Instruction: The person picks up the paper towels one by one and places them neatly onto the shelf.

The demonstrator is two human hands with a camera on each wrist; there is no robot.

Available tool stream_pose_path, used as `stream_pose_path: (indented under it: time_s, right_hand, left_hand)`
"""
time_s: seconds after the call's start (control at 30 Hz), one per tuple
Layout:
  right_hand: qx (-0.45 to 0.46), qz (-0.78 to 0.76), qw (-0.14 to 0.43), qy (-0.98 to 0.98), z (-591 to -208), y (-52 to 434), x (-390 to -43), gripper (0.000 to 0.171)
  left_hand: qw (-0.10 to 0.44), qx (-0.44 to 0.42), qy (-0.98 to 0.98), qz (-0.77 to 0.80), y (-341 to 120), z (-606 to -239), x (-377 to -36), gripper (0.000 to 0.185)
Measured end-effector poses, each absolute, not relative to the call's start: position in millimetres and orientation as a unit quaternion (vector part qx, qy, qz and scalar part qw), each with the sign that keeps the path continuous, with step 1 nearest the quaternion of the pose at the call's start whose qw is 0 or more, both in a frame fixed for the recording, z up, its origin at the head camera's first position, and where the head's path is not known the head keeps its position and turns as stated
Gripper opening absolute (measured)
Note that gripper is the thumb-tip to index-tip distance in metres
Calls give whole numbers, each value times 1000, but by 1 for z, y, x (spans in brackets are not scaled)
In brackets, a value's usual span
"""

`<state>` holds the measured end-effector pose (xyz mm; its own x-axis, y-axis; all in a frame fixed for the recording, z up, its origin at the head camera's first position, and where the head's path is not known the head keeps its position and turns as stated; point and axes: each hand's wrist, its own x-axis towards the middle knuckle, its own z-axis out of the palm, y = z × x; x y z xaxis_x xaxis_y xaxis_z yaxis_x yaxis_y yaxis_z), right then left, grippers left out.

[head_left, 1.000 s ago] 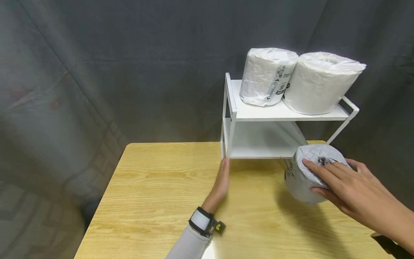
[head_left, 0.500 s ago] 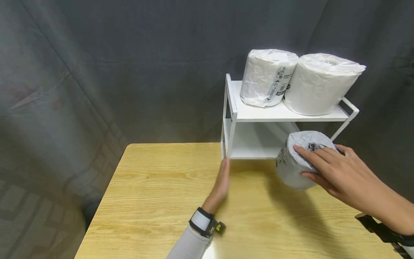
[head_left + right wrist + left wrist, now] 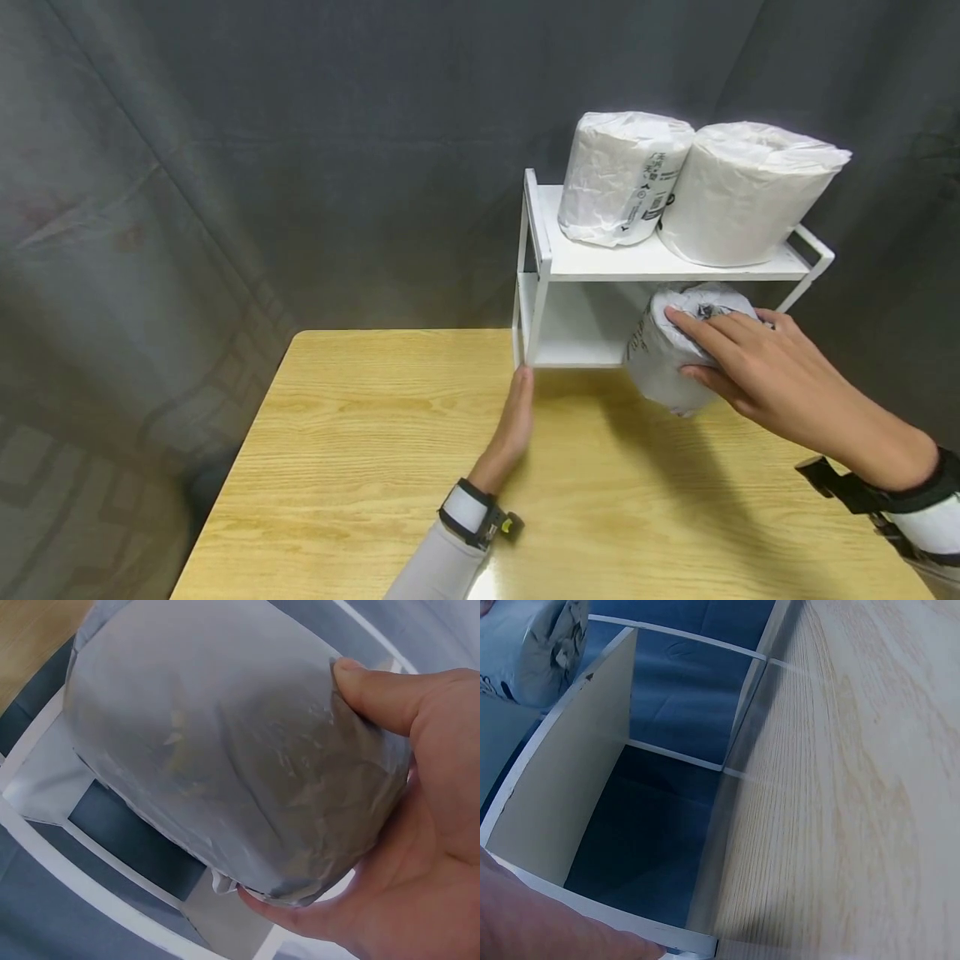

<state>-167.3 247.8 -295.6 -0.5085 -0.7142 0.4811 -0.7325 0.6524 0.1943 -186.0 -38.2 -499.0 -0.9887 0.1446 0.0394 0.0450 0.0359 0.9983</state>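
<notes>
Scene: a light wooden table (image 3: pixel 360 467) in front of a dark grey curtain (image 3: pixel 300 150), with a small white two-tier shelf (image 3: pixel 570 262) standing at the table's far right.

Right hand: the right hand (image 3: pixel 757 371) grips a wrapped paper roll (image 3: pixel 663 358) from its end, fingers spread over the crumpled top and thumb curled along the near side (the right wrist view shows the thumb pressed into the wrapper and the fingers cupped round the opposite side).

Held roll: tilted, off the table, at the front right of the shelf's lower tier, just under the upper board; black print shows on its left side. Whether it touches the shelf cannot be told.

Left hand: the left hand (image 3: pixel 513 425) lies flat on the table with straight fingers, holding nothing; its fingertips touch the near left foot of the shelf.

Top tier: two more wrapped rolls stand upright and touching, a left roll (image 3: pixel 618 179) with a printed label facing right, and a right roll (image 3: pixel 738 192), plain white.

Lower tier: its white board is bare on the left side.

Wrists: a white sleeve (image 3: pixel 442 571) and a strapped band (image 3: pixel 472 512) on the left arm; a black strap (image 3: pixel 862 492) on the right.
</notes>
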Motion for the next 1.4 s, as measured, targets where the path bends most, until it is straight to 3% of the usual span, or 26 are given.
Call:
stream_pose_path:
  time_s: [0.37, 0.6, 0.83, 1.2, 1.4]
  right_hand:
    - [410, 8, 263, -874, -298, 243, -189, 79]
    - [396, 2, 242, -886, -302, 240, -201, 59]
    - [384, 9, 240, -891, -306, 236, -212, 71]
    - [406, 31, 245, -880, -309, 233, -230, 64]
    - [373, 35, 209, -903, -309, 231, -237, 66]
  left_hand:
    - [34, 61, 716, 695, -38, -497, -185, 73]
    - [36, 59, 716, 695, -38, -498, -186, 73]
    - [39, 65, 714, 696, -39, -499, -187, 74]
    - [44, 64, 716, 694, -40, -500, -186, 77]
    - [45, 63, 718, 691, -40, -498, -186, 77]
